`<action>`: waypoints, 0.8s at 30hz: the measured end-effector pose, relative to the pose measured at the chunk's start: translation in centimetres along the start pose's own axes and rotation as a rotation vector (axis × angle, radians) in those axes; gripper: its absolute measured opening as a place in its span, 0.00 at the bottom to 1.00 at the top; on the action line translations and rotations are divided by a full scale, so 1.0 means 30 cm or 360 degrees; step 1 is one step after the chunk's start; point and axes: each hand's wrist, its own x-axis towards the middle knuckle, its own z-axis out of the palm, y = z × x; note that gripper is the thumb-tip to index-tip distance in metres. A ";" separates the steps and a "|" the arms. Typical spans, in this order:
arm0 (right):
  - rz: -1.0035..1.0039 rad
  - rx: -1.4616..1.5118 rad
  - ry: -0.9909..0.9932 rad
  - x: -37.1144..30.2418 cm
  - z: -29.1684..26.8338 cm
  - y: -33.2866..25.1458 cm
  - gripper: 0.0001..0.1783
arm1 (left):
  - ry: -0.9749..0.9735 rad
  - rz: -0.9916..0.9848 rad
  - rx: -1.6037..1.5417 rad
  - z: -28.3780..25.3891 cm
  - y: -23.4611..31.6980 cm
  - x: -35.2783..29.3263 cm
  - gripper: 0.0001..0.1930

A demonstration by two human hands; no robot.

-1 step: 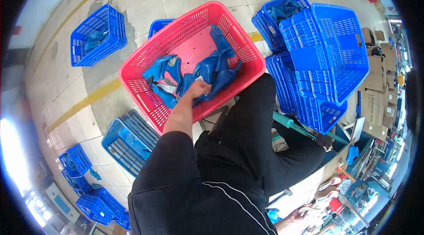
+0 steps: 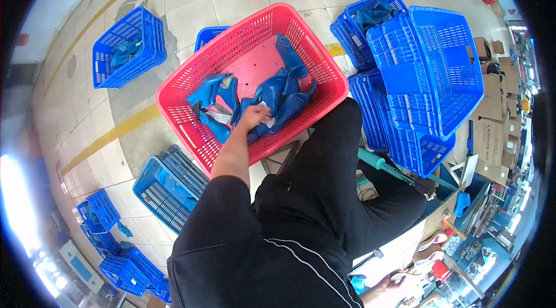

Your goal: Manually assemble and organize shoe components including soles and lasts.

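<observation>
My left hand [image 2: 253,117] reaches down into a large pink-red plastic crate [image 2: 202,70]. Its fingers are curled among glossy blue shoe lasts [image 2: 271,86], and thin white material [image 2: 270,123] shows beside the fingertips; what they grip is hidden. More blue lasts lie at the crate's left side, with a pale scrap [image 2: 218,117] between them, and one last [image 2: 289,56] leans toward the far right. Low in the picture, my right hand [image 2: 389,286] is closed round a pale, curved, sole-like piece [image 2: 399,276] over the cluttered bench.
Blue crates [image 2: 428,70] are stacked at right, some holding blue pieces. Another blue crate [image 2: 128,47] stands at far left, and blue-grey crates [image 2: 168,186] are left of my arm. Cartons [image 2: 492,93] line the right. A red container [image 2: 441,270] and several soles [image 2: 433,242] lie on the bench.
My left hand has shifted slightly left within the crate, and more white material shows by its fingertips. The right hand has barely moved.
</observation>
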 end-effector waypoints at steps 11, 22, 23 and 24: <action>0.0051 -0.0194 -0.0152 -0.122 0.147 0.125 0.21 | 0.0863 -0.0334 0.1436 -0.342 -0.299 0.093 0.49; 0.0113 -0.0164 -0.0272 -0.240 0.304 0.116 0.23 | 0.0454 -0.0081 0.1911 -0.371 -0.096 -0.003 0.32; 0.0067 -0.0117 -0.0364 -0.252 0.285 0.066 0.24 | 0.0275 -0.0067 0.1864 -0.285 -0.031 -0.023 0.29; 0.0052 -0.0106 -0.0353 -0.273 0.293 0.077 0.24 | 0.0264 -0.0049 0.1873 -0.273 0.039 -0.080 0.29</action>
